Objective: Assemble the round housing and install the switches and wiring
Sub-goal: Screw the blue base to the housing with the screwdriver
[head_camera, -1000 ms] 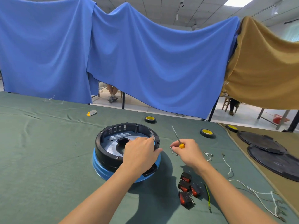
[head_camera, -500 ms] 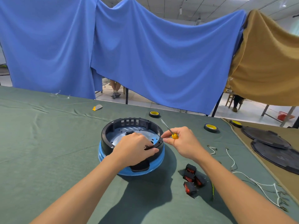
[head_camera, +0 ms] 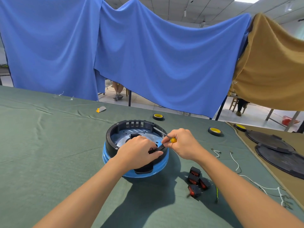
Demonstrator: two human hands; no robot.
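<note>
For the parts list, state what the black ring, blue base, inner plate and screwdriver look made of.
Black ring: moulded plastic, matte, with slotted openings.
Blue base: glossy, with highlights; plastic probably.
Inner plate: likely sheet metal, dull grey sheen, punched holes.
Screwdriver: shiny metal shaft, yellow handle, probably plastic.

No legible text, label, brand or number is showing anywhere. The black round plastic housing [head_camera: 115, 137], red-and-black rocker switches [head_camera: 195, 180] and yellow-cored black tape rolls [head_camera: 214, 131] are showing only marks too small to read.
</note>
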